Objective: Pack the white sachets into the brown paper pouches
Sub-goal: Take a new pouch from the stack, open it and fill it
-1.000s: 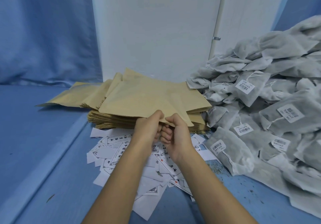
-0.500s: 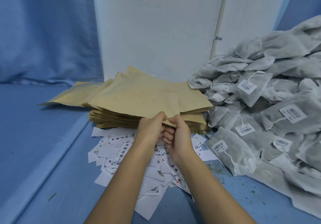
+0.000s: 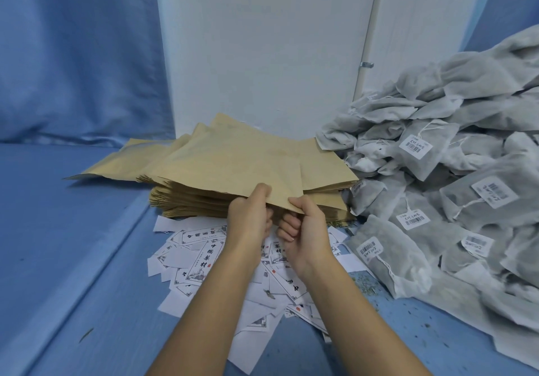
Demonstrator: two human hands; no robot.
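Note:
A stack of flat brown paper pouches [image 3: 320, 200] lies at the middle of the blue surface. The top brown pouch [image 3: 233, 165] is lifted at its near edge. My left hand [image 3: 248, 218] pinches that near edge, thumb on top. My right hand [image 3: 306, 230] pinches the same edge just to the right, its fingers curled under. A big heap of white sachets [image 3: 437, 171] with barcode tags fills the right side. One white sachet [image 3: 388, 256] lies nearest my right hand.
Printed white paper labels [image 3: 198, 259] lie scattered under my forearms. A white panel [image 3: 262, 55] stands behind the pouches. Blue cloth [image 3: 73, 55] hangs at the left, and a raised blue ledge [image 3: 43, 215] runs along the left side.
Both hands have drawn the top pouch's near edge slightly left and up, so it sits more askew on the stack. The hands have spread a little apart.

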